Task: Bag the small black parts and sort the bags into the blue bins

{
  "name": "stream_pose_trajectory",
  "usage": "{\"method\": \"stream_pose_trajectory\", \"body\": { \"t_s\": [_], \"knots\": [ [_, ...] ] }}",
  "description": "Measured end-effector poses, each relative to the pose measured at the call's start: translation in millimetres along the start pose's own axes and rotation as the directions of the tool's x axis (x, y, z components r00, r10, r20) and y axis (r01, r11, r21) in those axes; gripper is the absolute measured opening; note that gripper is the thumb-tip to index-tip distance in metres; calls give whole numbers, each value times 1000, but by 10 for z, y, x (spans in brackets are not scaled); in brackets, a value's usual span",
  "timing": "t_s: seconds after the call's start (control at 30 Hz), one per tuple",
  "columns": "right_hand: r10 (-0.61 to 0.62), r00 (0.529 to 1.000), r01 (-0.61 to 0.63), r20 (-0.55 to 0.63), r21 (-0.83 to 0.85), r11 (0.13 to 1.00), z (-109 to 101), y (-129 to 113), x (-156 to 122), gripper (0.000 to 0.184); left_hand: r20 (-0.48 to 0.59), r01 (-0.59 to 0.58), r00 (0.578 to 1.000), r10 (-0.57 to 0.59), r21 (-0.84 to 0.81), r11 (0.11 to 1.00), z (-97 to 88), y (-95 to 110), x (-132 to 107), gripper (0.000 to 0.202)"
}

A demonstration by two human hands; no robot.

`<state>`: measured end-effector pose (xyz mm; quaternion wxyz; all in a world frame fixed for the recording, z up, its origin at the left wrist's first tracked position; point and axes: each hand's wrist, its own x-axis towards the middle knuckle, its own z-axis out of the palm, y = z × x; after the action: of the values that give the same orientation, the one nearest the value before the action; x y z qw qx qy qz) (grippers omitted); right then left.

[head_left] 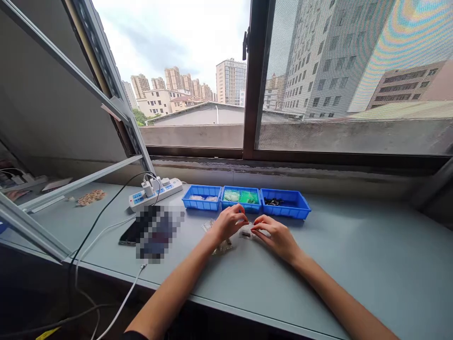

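Observation:
Between my two hands is a small clear plastic bag (246, 230) with something small and dark inside. My left hand (230, 222) pinches its upper left side, fingers closed. On the other side, my right hand (278, 236) grips the bag's right edge between thumb and fingers. Several more clear bags (222, 246) lie on the table, partly hidden under my left wrist. Just beyond my hands stand three blue bins in a row: a left bin (201, 204) with pale packets, a middle bin (241, 208) with white and green pieces, and a right bin (295, 210) with dark small parts.
A white power strip (155, 193) with chargers sits left of the bins, near a dark phone (129, 233) and a blurred patch. Cables run over the table's front edge (247, 315). A metal frame (81, 177) and small wooden pieces (91, 198) are farther left.

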<state>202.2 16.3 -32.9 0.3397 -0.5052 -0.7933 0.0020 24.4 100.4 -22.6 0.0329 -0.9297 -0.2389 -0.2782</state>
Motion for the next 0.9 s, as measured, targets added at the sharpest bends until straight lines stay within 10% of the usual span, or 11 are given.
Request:
{"method": "stream_pose_trajectory", "body": {
  "t_s": [0.9],
  "knots": [
    [148, 989, -148, -19, -16, 989, 45, -2, -31, 17, 41, -19, 999, 19, -9, 1000, 47, -27, -17, 9]
  ]
}}
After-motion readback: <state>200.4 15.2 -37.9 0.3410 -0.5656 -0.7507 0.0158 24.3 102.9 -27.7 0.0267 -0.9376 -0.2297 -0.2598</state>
